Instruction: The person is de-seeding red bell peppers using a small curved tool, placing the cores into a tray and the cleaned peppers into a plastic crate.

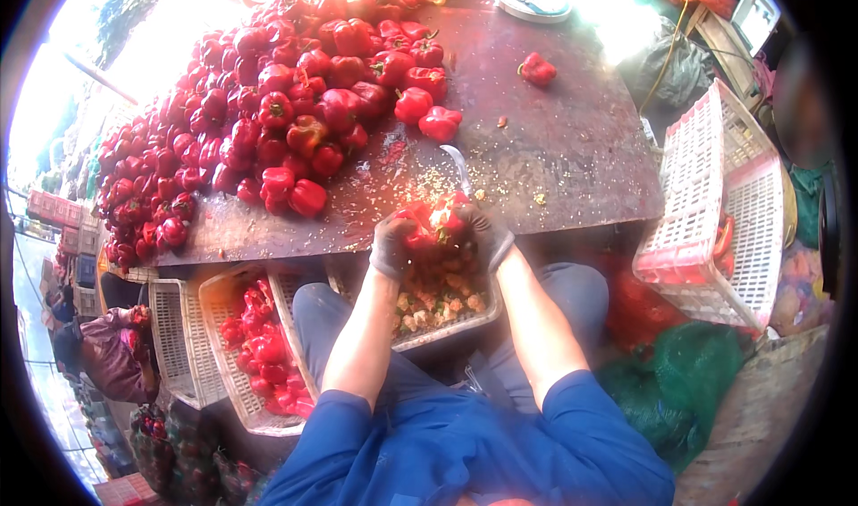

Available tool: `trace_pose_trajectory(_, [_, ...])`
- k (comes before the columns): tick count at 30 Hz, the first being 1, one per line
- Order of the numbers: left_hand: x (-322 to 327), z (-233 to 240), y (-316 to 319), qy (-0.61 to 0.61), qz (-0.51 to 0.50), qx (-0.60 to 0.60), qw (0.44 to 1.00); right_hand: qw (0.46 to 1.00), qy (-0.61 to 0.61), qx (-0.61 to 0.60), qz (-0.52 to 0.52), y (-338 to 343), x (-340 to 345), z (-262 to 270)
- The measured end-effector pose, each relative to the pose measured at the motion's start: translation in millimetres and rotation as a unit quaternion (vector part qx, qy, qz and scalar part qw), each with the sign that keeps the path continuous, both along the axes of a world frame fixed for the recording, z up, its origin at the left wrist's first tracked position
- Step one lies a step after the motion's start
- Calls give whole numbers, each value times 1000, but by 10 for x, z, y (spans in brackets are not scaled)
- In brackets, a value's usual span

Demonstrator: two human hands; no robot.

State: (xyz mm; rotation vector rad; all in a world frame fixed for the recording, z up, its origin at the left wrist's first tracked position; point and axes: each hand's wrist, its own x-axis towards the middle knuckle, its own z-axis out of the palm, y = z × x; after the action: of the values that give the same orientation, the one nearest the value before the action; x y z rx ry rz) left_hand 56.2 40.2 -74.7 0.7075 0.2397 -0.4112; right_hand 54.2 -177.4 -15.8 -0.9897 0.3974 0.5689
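Both hands wear grey gloves and meet above a crate at the table's near edge. My left hand (392, 246) grips a torn-open red bell pepper (417, 224). My right hand (489, 232) is closed at the pepper's other side, by its pale seedy core (442, 219). A hooked knife blade (458, 164) sticks up from the right hand's fingers; its handle is hidden. Below, the crate (446, 335) between my knees holds pepper cores (429, 311) with seeds. Scattered seeds lie on the tabletop (563, 164) beyond the hands.
A large heap of red peppers (268, 104) covers the table's left side. One pepper (537, 69) lies apart near a scale (533, 0). Opened peppers fill part of a left crate (213, 291). Tilted white crates (684, 177) stand right. Another person (117, 355) is at far left.
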Motion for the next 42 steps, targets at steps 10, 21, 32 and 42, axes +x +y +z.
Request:
trace_pose_trajectory(10, [26,910,-282,-448,-9,758,474,994,-58,21,-89,84,70,-294])
trace_pose_trajectory(21, [350,937,-221,-328,-268,638,643,995,-95,32,-9,10,66,-246])
trace_pose_trajectory(32, [192,906,160,-244,-243,438,830,991,-112,68,-12,-42,77,-343])
trace_pose_trajectory(42, [60,823,-80,-407,-135,669,608,978,-72,195,25,-15,90,-454])
